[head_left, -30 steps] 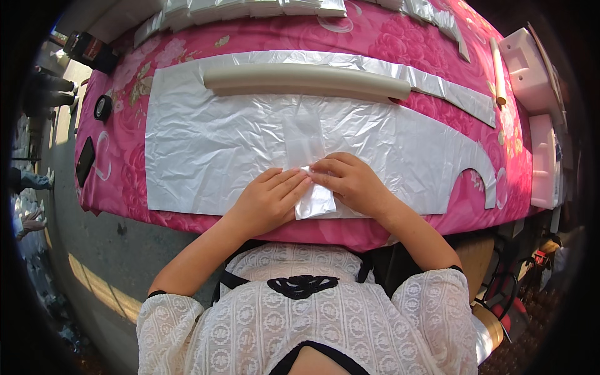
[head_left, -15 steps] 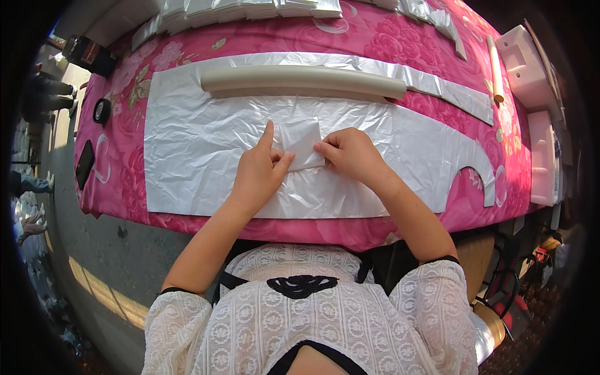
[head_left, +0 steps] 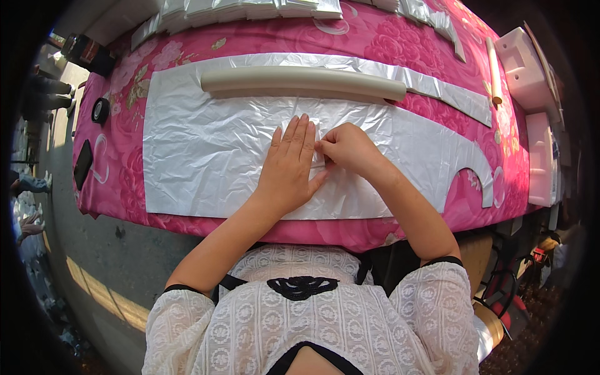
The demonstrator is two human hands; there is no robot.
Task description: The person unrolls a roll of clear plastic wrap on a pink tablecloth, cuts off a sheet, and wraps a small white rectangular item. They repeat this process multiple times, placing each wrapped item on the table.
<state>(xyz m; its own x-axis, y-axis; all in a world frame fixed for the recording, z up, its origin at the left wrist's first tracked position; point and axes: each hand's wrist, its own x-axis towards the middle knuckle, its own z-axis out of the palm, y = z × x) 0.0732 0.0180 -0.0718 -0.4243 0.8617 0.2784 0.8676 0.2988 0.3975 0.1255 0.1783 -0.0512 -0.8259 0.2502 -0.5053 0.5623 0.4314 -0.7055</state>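
A white plastic bag [head_left: 200, 150] with strap handles at its right end lies flat and creased in front of me. My left hand [head_left: 285, 169] rests palm down on its middle, fingers stretched out. Beneath that palm is a small white square piece [head_left: 318, 161], mostly hidden, with only a sliver showing at its right side. Thumb and forefinger of my right hand [head_left: 351, 150] are pinched together at the square's right edge, close beside the left fingers. A long beige tube [head_left: 300, 79] lies across the upper part of the bag, beyond both hands.
A pink flowered cloth [head_left: 400, 44] covers the table. Stacks of folded white bags [head_left: 250, 11] line the far edge. At left are a dark jar [head_left: 87, 55], a black tape roll [head_left: 100, 110] and a phone [head_left: 84, 164]. A thin roll [head_left: 494, 69] and white foam boxes [head_left: 525, 69] stand right.
My left hand has gone from pointing, with its thumb at the square's left side, to lying flat over the square. My right hand keeps its pinch in nearly the same place.
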